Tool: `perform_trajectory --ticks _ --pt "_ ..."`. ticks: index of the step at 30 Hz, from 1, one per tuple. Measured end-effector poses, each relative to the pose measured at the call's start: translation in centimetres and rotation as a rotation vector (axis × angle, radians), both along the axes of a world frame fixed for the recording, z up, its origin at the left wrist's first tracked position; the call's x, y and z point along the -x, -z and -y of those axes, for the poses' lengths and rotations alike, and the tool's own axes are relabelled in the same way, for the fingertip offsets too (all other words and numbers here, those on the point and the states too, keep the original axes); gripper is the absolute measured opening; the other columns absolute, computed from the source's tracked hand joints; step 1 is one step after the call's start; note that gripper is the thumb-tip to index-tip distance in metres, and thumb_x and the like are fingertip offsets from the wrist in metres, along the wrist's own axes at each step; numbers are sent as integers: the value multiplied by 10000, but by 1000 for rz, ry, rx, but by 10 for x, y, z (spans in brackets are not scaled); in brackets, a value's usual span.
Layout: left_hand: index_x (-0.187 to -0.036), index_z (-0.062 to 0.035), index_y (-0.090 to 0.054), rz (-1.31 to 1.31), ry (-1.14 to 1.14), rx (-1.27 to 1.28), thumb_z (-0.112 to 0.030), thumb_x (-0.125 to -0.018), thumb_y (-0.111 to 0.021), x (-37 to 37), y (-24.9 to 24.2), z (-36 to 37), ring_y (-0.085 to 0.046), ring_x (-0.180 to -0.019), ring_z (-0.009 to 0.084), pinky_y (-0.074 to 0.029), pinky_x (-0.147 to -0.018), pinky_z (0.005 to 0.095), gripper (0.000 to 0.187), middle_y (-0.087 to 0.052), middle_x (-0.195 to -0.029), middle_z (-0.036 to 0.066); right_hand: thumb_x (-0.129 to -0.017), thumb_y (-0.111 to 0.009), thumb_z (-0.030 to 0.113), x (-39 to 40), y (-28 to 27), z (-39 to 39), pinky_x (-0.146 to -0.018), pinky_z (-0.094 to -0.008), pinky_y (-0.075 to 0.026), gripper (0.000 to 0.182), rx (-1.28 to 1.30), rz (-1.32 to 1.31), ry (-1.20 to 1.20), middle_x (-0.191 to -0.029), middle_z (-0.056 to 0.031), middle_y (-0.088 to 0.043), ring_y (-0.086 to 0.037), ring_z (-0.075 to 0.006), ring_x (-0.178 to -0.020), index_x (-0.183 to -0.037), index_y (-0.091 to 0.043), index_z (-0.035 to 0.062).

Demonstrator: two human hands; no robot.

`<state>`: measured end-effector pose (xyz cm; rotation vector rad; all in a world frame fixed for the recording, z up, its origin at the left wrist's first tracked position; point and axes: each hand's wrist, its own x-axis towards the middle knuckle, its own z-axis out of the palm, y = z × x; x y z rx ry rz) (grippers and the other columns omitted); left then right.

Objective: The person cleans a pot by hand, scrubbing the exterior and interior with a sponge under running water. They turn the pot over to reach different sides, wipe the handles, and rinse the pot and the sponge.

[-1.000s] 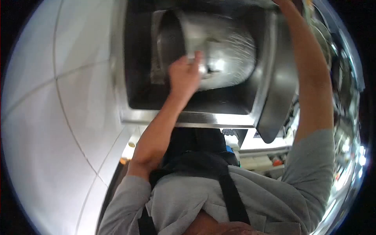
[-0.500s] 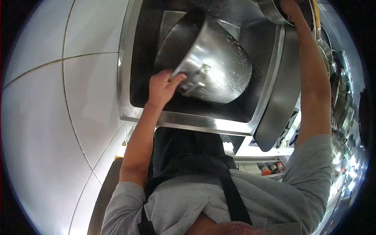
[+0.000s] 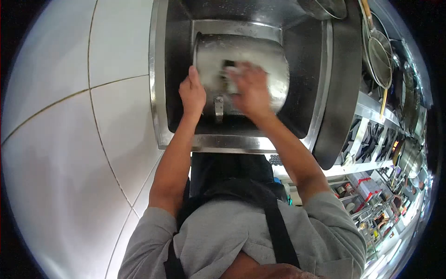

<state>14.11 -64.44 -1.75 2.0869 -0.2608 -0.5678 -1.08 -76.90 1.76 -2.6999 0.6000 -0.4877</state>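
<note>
A large stainless steel pot (image 3: 269, 53) lies on its side in the sink (image 3: 232, 142), its mouth turned left and a riveted handle bracket (image 3: 219, 107) on the side near me. My left hand (image 3: 193, 95) is closed on the pot's rim, fingers partly hidden behind the edge. Against the pot's upward side, my right hand (image 3: 253, 90) presses what looks like a scrubbing sponge (image 3: 228, 72), dark and pale in colour. Motion smears both the hand and the sponge. The inside of the pot is hidden.
At the sink's far right corner stands another metal pan (image 3: 325, 8). A dark curved metal panel (image 3: 339, 93) runs along the right edge. Strainers (image 3: 380, 60) hang beyond it, above a stove (image 3: 371, 139). White tiled wall (image 3: 121, 116) borders the left.
My right hand has come from the pan at the upper right to the pot's side, now with the sponge. The pot has turned, its mouth facing left and its handle bracket nearer me.
</note>
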Motion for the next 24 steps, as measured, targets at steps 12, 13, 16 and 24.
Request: perform_trajectory --ticks 12,13,16,24 --pt "-678 21 -424 -152 18 95 -470 -1115 -412 8 29 -24 -369 -582 182 -332 -556 415 657 -378 -577 95 -865 -637 409 -102 37 31 -963 -536 -547 476 -84 -186 70 -1162 -261 -712 -718 -452 -1000 -1166 -757 60" --pt "-675 22 -427 40 87 89 -481 -1116 -399 11 33 -28 -375 -577 194 -338 -561 433 669 -374 -572 98 -849 -646 359 -94 38 28 -936 -547 -559 445 52 58 3 -1190 -246 -710 -720 -456 -989 -1164 -753 62" --pt "-685 36 -437 -7 152 -29 -510 -1116 -362 19 30 -48 -391 -577 224 -347 -575 470 699 -376 -574 120 -835 -628 325 -161 91 94 -959 -532 -546 425 -66 -530 -71 -1170 -212 -727 -705 -405 -1066 -1166 -757 92" --pt "-741 97 -467 -147 130 105 -571 -1099 -300 23 38 -46 -424 -568 303 -379 -614 524 776 -393 -622 255 -751 -697 222 -89 16 -29 -1039 -543 -471 534 17 -27 47 -1343 -141 -657 -595 -360 -1272 -1280 -673 148"
